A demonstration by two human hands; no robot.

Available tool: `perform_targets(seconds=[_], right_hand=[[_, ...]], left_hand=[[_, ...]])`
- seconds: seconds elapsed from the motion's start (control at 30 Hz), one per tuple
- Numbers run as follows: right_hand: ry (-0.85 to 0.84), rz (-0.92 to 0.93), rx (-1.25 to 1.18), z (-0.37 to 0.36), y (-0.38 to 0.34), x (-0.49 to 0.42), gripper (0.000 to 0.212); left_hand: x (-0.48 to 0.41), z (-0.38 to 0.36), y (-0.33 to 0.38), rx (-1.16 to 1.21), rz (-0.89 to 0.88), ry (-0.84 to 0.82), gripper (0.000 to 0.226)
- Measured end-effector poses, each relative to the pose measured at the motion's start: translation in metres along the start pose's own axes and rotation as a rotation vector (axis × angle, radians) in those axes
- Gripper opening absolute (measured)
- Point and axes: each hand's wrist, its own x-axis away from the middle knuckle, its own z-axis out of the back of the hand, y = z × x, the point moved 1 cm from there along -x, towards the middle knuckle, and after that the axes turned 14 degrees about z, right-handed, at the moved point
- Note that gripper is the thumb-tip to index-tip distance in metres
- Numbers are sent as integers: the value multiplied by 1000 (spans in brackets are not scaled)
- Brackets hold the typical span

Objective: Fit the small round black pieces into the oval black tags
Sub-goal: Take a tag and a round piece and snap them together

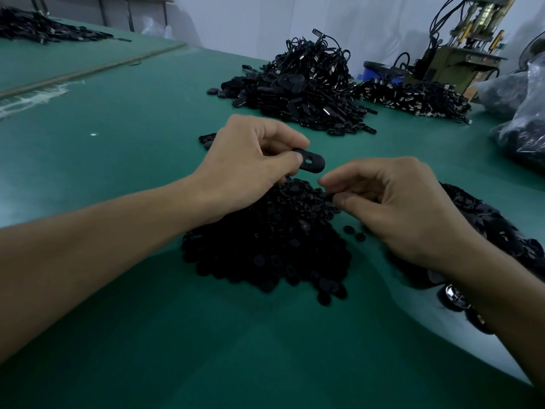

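Your left grip (244,163) pinched one oval tag (311,162), and your right grip (407,211) curled at one heap of round pieces (265,246) on the bench (124,119), whether holding any I could not tell.

The table (118,119) is coloured dark green. A white smear (35,97) and a thin brown strip (97,66) are seen on it. The tag (311,163) is coloured plain black. The heap of round pieces (265,246) is coloured black too. In the far heap (298,93), black is mixed with small shiny silver bits. The wall (265,22) is seen as pale grey-blue. The machine (454,62) is coloured dull yellow-green. The tub (376,72) is coloured bright blue. The bags (528,125) are clear, and black is seen through them.
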Motion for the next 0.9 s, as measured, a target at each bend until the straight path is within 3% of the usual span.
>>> perform_targets(seconds=[0.43,0.9], right_hand=[[-4,-24,83,7,3,0,19],[83,60,43,0,-3,1,27]], left_hand=[[3,-1,-1,-25,2,4,21],[13,-8,9,40,92,-24,20]])
